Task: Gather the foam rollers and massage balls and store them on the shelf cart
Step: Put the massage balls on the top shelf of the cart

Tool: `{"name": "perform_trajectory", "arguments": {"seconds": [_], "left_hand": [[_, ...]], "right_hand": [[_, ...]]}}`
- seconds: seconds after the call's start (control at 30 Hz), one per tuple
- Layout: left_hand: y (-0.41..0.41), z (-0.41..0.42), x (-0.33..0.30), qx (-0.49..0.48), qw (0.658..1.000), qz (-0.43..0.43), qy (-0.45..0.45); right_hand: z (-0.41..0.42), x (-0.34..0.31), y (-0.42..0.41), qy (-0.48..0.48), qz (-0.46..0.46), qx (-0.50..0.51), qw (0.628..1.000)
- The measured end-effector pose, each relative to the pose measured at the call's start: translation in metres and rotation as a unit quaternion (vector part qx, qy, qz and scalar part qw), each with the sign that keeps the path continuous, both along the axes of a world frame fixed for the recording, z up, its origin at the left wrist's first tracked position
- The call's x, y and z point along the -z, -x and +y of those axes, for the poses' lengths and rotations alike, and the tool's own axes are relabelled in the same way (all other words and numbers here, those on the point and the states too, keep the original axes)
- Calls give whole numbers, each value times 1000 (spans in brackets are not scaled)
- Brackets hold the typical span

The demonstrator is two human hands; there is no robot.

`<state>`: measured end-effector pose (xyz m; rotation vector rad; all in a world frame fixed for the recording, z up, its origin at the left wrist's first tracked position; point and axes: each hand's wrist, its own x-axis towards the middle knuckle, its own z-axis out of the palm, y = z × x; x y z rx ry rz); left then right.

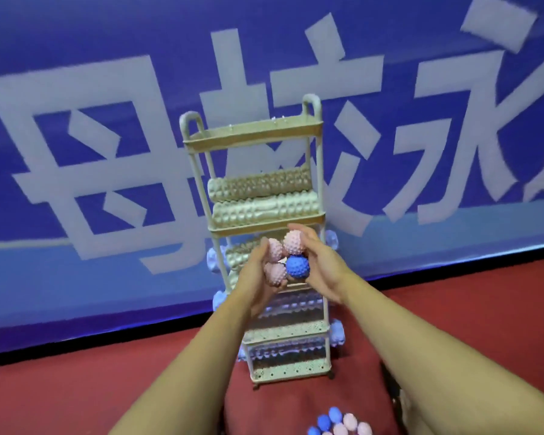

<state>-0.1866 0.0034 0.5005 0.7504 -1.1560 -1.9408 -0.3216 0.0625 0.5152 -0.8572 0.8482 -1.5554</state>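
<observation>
Massage balls w/ knobbly, matt rubbery skin: pink ball (292, 242), blue ball (297, 267). Foam rollers (259, 186) ridged, slight sheen. Shelf cart (255, 140) smooth matt plastic, perforated lower trays. Floor (453, 309) at 4 o'clock: matt red carpet-like.

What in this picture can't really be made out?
- Head view: the shelf cart middle tiers, hidden behind both hands and the spiky balls.
- Loose balls on the floor: cut off by the bottom edge, number unknown.
- Top tray contents: hidden by its rim.
</observation>
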Motion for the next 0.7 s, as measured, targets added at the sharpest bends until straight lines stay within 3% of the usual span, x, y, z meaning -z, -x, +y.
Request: {"name": "perform_trajectory", "arguments": {"seconds": [0.17,0.33,0.4,0.43,0.53,0.57,0.7], "left_hand": [[-1,-17,-94,-87,982,-53,157],[-8,-54,-179,-148,927,-123,322],[-7,-77,-205,-188,884,-157,397],[-5,-90,-215,-211,854,-189,437],[-4,-133,-232,-237,740,-342,528],[-3,-148,-235,-228,703,-395,545],[7,-192,-238,-200,601,-525,568]], "right_hand": [[-18,-103,-3,67,168,8,983],[-64,-179,13,129,379,58,915],[-86,-204,20,143,462,97,870],[-97,-213,25,141,528,119,829],[-131,-231,41,100,734,163,652],[-143,-235,46,81,764,168,618],[-188,-240,64,36,792,165,586]]}}
